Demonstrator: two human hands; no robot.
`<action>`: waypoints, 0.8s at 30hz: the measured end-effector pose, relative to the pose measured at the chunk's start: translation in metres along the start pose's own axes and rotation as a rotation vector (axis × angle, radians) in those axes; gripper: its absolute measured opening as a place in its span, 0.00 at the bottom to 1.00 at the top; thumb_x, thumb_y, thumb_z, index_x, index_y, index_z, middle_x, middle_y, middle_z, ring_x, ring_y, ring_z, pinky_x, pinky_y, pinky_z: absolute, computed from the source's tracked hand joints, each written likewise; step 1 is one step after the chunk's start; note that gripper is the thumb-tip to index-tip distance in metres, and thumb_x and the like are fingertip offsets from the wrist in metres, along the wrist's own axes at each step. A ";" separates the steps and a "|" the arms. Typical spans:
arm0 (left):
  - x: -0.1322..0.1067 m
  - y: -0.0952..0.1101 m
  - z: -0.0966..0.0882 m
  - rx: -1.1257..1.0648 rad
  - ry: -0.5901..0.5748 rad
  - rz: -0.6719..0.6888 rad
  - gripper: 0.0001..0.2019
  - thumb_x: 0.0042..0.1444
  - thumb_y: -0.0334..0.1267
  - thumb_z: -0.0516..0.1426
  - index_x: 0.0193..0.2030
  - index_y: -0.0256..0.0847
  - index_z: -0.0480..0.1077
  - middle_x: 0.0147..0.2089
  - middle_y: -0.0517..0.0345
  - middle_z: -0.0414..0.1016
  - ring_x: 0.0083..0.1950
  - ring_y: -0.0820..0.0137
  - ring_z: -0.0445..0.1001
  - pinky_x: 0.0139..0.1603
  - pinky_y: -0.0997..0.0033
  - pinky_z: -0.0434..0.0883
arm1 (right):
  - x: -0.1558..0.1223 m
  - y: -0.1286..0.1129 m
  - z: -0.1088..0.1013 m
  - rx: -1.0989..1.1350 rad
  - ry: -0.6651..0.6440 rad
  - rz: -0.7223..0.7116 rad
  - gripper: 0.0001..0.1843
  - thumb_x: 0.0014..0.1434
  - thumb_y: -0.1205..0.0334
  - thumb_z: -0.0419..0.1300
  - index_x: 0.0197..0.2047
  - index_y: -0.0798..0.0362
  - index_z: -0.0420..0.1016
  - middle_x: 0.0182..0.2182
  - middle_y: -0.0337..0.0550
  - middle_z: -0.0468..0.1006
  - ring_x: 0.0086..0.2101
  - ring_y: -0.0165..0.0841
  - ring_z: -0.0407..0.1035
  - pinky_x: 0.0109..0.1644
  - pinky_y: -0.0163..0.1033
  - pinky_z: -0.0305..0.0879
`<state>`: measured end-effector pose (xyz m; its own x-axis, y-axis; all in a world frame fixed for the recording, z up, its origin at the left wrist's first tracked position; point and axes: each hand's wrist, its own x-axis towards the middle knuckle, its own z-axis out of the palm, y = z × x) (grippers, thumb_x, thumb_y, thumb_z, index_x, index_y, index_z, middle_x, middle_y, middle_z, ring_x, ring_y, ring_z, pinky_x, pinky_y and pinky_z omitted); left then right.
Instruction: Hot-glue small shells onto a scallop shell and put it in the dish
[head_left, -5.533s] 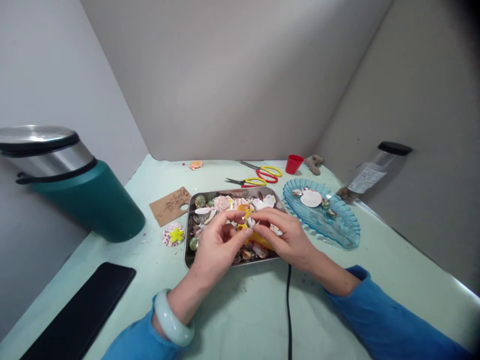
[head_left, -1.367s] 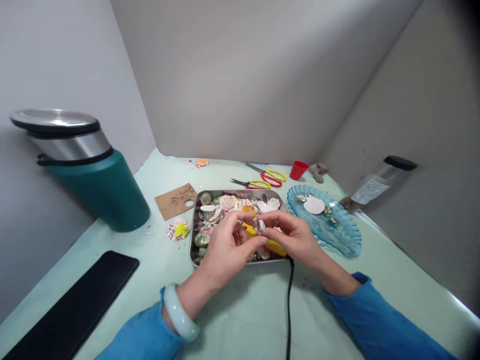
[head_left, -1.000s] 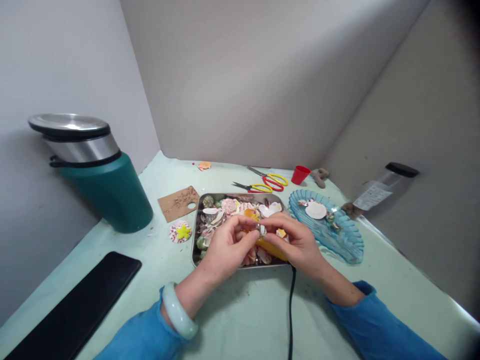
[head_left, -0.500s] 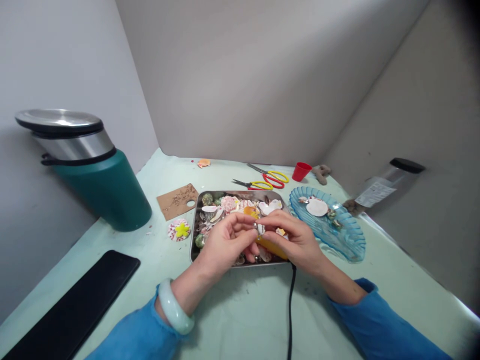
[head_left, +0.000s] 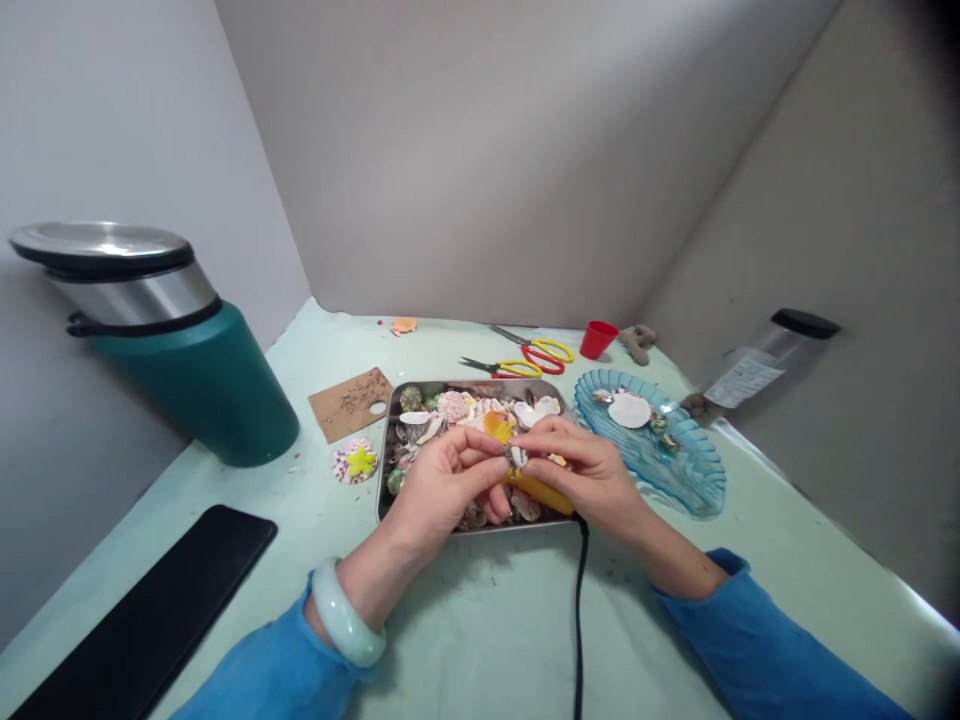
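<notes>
Between the fingertips of both hands is a small shell (head_left: 517, 457), white with dark markings. My left hand (head_left: 450, 475) pinches it from the left, thumb and index finger closed on its edge. From the other side my right hand (head_left: 585, 465) grips it with thumb and fingertips. Both hands are over a metal tray (head_left: 382, 470) filled with many shells, some pink, white and green. A yellow tool (head_left: 544, 494) with a black cord (head_left: 580, 600) lies across the tray under my right hand; its front end is hidden.
A blue shell-shaped dish (head_left: 675, 480) holds several shells at right. Behind the tray lie two scissors (head_left: 517, 368) near a red cup (head_left: 598, 340). At left are a green bottle (head_left: 202, 380), a black phone-like slab (head_left: 165, 600), a brown card (head_left: 345, 402) and a decorated shell (head_left: 355, 461).
The small shell appears slightly turned between the fingertips. Both hands keep their pinch, and the whole view has shifted a little.
</notes>
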<state>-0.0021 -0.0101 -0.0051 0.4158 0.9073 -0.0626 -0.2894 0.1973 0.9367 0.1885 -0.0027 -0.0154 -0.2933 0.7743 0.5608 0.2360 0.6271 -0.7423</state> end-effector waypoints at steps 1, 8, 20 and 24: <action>0.000 0.000 0.000 0.001 0.004 -0.002 0.10 0.52 0.37 0.62 0.36 0.37 0.65 0.18 0.62 0.74 0.17 0.77 0.69 0.21 0.80 0.68 | 0.000 0.000 0.000 0.003 0.000 0.009 0.11 0.60 0.59 0.64 0.46 0.44 0.82 0.33 0.42 0.76 0.35 0.33 0.71 0.41 0.40 0.68; 0.001 0.001 0.000 0.006 0.020 0.002 0.10 0.51 0.37 0.62 0.34 0.37 0.66 0.16 0.63 0.72 0.16 0.78 0.67 0.20 0.80 0.66 | 0.000 0.001 -0.001 0.024 -0.023 0.051 0.11 0.60 0.58 0.64 0.46 0.45 0.82 0.35 0.43 0.78 0.36 0.34 0.72 0.43 0.41 0.68; 0.000 0.000 0.001 -0.021 0.084 0.038 0.13 0.48 0.38 0.65 0.37 0.36 0.68 0.20 0.66 0.71 0.17 0.78 0.68 0.18 0.80 0.65 | 0.001 0.001 -0.004 -0.099 -0.061 0.019 0.13 0.62 0.61 0.61 0.50 0.46 0.79 0.39 0.45 0.77 0.39 0.35 0.72 0.45 0.42 0.68; 0.002 0.002 -0.002 -0.036 0.148 0.067 0.16 0.50 0.39 0.64 0.43 0.34 0.71 0.17 0.65 0.70 0.18 0.77 0.66 0.20 0.79 0.65 | 0.003 -0.009 -0.016 -0.434 -0.189 0.028 0.21 0.61 0.56 0.61 0.56 0.51 0.73 0.46 0.50 0.75 0.44 0.39 0.71 0.48 0.44 0.67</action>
<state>-0.0039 -0.0072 -0.0042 0.2638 0.9631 -0.0534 -0.3440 0.1457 0.9276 0.2004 -0.0044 -0.0009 -0.4354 0.7877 0.4357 0.6000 0.6148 -0.5119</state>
